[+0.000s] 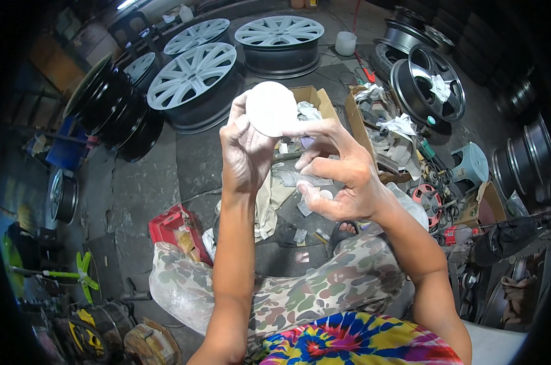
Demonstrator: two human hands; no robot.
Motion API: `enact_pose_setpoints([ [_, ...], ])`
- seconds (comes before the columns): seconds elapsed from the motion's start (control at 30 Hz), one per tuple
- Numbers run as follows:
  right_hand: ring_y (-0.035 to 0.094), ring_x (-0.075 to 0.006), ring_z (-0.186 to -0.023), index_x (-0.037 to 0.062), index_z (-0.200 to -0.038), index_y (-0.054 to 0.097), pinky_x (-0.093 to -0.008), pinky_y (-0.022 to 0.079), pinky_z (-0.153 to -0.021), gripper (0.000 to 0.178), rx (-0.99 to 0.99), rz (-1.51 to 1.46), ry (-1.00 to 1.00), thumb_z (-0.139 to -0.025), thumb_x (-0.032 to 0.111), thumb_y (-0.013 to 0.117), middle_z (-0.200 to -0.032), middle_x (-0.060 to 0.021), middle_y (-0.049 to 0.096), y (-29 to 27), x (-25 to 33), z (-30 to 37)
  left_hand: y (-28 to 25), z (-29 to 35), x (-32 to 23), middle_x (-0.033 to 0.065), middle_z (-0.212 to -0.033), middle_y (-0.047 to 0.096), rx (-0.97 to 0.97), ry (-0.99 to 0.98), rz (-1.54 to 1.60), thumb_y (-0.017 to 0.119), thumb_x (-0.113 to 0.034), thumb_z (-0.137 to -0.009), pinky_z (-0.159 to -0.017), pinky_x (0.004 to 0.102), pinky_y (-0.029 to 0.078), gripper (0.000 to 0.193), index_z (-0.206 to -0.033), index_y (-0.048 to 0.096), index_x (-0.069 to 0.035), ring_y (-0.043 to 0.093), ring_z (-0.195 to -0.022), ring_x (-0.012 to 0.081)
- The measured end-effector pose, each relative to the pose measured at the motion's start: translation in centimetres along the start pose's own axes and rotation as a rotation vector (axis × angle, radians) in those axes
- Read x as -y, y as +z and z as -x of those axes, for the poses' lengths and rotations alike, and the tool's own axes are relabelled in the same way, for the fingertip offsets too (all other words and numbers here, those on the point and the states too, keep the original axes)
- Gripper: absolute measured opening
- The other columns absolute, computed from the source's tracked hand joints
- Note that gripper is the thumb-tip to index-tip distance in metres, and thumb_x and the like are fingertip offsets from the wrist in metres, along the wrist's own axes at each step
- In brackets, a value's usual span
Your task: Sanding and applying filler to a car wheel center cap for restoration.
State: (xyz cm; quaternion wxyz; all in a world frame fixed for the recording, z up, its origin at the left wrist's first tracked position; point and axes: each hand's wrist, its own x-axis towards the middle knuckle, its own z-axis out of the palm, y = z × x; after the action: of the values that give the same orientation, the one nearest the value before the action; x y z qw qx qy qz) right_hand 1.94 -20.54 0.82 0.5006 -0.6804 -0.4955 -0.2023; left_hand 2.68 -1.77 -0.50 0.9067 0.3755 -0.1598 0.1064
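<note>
The white disc (271, 109) is in the air in front of the person, raised above the floor and with its flat face to the eyes, perhaps so that its surface and edge can be seen well. The left hand (247, 155) is closed on the left side of the disc, at the edge, which seems to leave most of the face uncovered. The right hand (348, 170) is half open; its index finger reaches to the lower right edge and appears to touch there, maybe for steadying, while the other fingers are bent and the thumb stands apart, and I cannot see anything surely gripped in it. Below the hands is a pale cloth (271, 207), and a red tray (166, 224) lies beside the camouflage trousers (324, 274), probably to be near the seated person. Farther away, silver wheels (193, 76) lie face up, likely because they rest stably so.
</note>
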Motion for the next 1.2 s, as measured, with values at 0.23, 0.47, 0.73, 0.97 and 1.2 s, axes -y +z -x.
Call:
enact_pose_setpoints([
  [0.23, 0.065, -0.0264, -0.078, -0.0006, -0.082, 0.064, -0.0348, 0.054, -0.068, 0.013, 0.035, 0.102, 0.051, -0.075, 0.005, 0.073, -0.097, -0.0121, 0.064, -1.4, 0.7, 0.5, -1.8, -1.1, 0.5, 0.0307, -0.133, 0.052, 0.014, -0.332, 0.483, 0.038, -0.035, -0.099, -0.083, 0.0431, 0.055, 0.058, -0.145, 0.041, 0.002, 0.056, -0.110, 0.0370],
  [0.47, 0.057, -0.0198, -0.064, 0.0020, -0.099, 0.067, -0.0320, 0.047, -0.058, 0.021, 0.082, 0.264, 0.294, -0.079, 0.004, 0.073, -0.084, -0.0094, 0.062, -3.0, 0.9, 0.6, -2.0, -1.5, 1.0, 0.0176, -0.116, 0.061, 0.121, -0.471, 0.479, 0.031, -0.035, -0.101, -0.065, 0.0363, 0.048, 0.056, -0.145, 0.043, -0.001, 0.057, -0.085, 0.0272],
  [0.73, 0.055, -0.0185, -0.062, 0.0049, -0.116, 0.069, -0.0312, 0.045, -0.056, 0.039, -0.003, 0.282, 0.205, -0.077, 0.000, 0.071, -0.083, -0.0083, 0.062, -1.9, -0.3, 1.1, -0.8, -1.2, 0.6, 0.0156, -0.110, 0.065, 0.182, -0.422, 0.231, 0.027, -0.036, -0.102, -0.052, 0.0297, 0.050, 0.060, -0.148, 0.038, 0.001, 0.060, -0.073, 0.0191],
  [0.97, 0.060, -0.0224, -0.069, 0.0045, -0.111, 0.070, -0.0327, 0.049, -0.062, 0.035, 0.006, 0.242, 0.170, -0.076, -0.001, 0.070, -0.082, -0.0096, 0.061, -1.4, -0.4, 1.0, 0.4, -0.6, -0.2, 0.0115, -0.104, 0.069, 0.196, -0.313, -0.178, 0.019, -0.044, -0.102, -0.049, 0.0222, 0.043, 0.064, -0.135, 0.052, 0.000, 0.061, -0.071, 0.0122],
  [1.2, 0.060, -0.0248, -0.069, 0.0036, -0.108, 0.070, -0.0341, 0.050, -0.063, 0.031, 0.040, 0.222, 0.178, -0.078, 0.000, 0.071, -0.082, -0.0105, 0.061, -1.0, -0.1, 0.8, 0.9, -0.4, 0.4, 0.0096, -0.097, 0.070, 0.112, -0.201, -0.335, 0.018, -0.047, -0.102, -0.048, 0.0216, 0.041, 0.064, -0.121, 0.059, -0.001, 0.063, -0.075, 0.0108],
])
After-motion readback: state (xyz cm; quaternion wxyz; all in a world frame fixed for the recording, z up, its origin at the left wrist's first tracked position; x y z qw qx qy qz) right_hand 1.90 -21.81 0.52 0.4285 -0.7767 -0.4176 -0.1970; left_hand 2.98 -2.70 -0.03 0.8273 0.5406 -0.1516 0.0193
